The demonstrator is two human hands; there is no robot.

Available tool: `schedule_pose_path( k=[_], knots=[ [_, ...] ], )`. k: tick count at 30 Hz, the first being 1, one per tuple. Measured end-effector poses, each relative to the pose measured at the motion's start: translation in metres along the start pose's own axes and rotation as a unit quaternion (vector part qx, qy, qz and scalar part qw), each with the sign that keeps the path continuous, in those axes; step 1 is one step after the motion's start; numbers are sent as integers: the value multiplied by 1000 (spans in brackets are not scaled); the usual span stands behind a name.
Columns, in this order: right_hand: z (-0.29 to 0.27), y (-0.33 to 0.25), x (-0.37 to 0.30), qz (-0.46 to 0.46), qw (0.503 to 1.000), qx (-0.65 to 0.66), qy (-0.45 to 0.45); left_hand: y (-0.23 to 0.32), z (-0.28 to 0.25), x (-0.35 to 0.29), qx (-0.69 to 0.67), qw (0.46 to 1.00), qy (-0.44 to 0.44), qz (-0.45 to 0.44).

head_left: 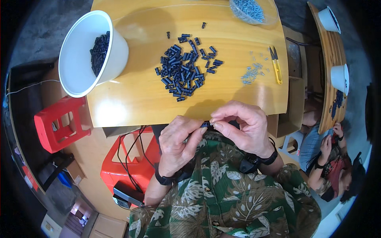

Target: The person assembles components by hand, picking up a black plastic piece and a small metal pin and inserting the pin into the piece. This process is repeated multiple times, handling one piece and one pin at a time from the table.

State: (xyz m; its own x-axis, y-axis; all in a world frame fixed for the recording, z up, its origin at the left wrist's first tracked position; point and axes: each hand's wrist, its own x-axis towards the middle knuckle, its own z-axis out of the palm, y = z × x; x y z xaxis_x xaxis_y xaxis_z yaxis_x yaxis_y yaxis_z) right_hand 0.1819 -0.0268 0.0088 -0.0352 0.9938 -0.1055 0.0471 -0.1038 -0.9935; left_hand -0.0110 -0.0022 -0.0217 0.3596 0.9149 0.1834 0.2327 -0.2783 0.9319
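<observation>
At the table's near edge, my left hand (179, 139) pinches a small black plastic tube (205, 124) between thumb and fingertips. Close against its right end, my right hand (243, 126) grips a tiny shiny metal piece (212, 123), mostly covered by the fingertips. Beyond my hands a heap of similar short black tubes (180, 71) lies on the wooden table (135, 87). To the right sits a small scatter of silvery metal pieces (251, 74), with yellow-handled thread snips (276, 65) beside it.
A white bucket (73, 55) with black pieces inside stands at the table's left. A clear tub (254, 12) of metal pieces is at the far right. Red stools (63, 123) are at the left. On the right, another person (333, 166) works by a second table (329, 47) with white buckets.
</observation>
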Motion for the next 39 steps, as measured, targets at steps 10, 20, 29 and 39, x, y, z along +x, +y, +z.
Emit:
schedule_pose_path(
  k=[10, 20, 29, 39],
  knots=[
    [5, -8, 3, -57, 987, -150, 12, -3, -2, 1, 30, 999, -18, 28],
    [7, -11, 7, -128, 959, -252, -19, -3, -4, -1, 115, 987, -19, 108],
    [-3, 6, 8, 120, 984, 122, -57, 1, -5, -1, 86, 989, 8, 119],
    [1, 23, 12, 210, 945, 237, -79, 1, -3, -1, 89, 991, 6, 96]
  ],
)
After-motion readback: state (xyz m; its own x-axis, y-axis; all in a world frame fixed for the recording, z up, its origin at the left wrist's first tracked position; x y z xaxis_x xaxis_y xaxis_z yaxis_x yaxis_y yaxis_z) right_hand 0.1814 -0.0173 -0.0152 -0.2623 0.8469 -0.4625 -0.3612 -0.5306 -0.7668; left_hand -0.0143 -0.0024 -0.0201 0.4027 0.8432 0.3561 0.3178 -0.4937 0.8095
